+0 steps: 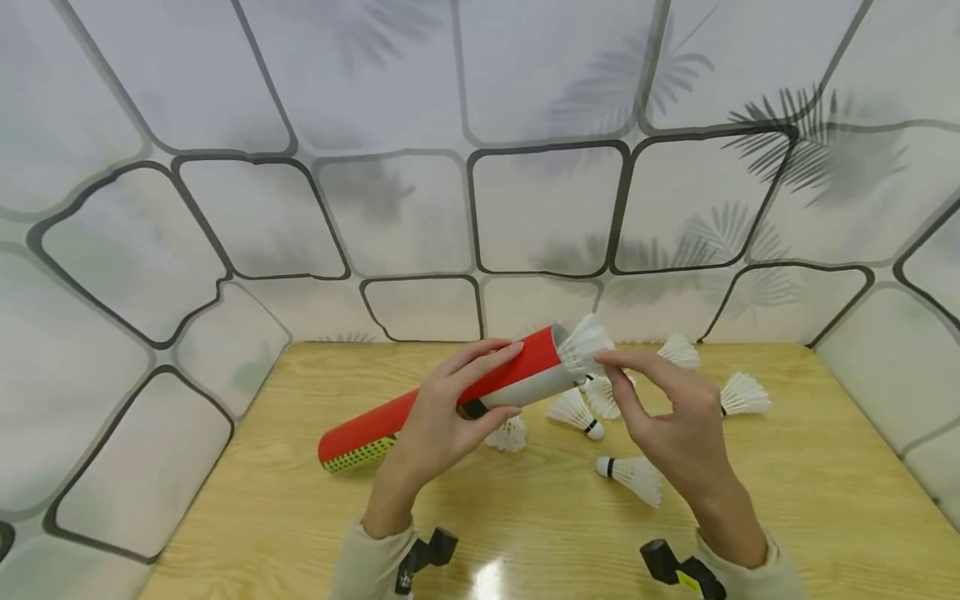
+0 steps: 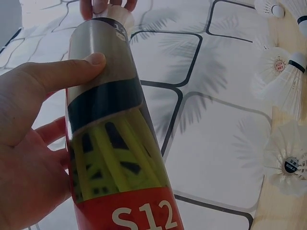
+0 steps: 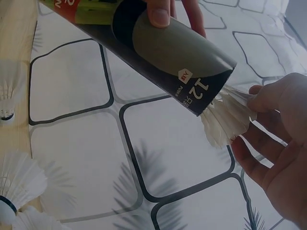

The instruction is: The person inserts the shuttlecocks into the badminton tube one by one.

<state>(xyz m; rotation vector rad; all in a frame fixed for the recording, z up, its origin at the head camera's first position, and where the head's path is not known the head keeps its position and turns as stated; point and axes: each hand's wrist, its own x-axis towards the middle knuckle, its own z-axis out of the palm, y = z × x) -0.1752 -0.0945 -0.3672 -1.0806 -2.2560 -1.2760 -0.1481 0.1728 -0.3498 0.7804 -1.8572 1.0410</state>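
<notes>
A red, white and green shuttlecock tube (image 1: pixel 375 422) slants up to the right, its mouth end raised above the table. My left hand (image 1: pixel 442 408) grips it around the upper part, thumb along the near side. At the mouth, my right hand (image 1: pixel 671 408) pinches a white shuttlecock (image 1: pixel 585 346) by its feather skirt. The cork end is hidden inside the tube, and the feathers stick out past the rim, as the right wrist view shows with the shuttlecock (image 3: pixel 225 122) below the printed "12".
Several loose shuttlecocks lie on the wooden table (image 1: pixel 300 533): one shuttlecock (image 1: pixel 633 477) near the right hand, another shuttlecock (image 1: pixel 745 394) farther right, one more (image 1: pixel 507 435) under the tube. A patterned cloth wall (image 1: pixel 547 208) encloses the back and sides.
</notes>
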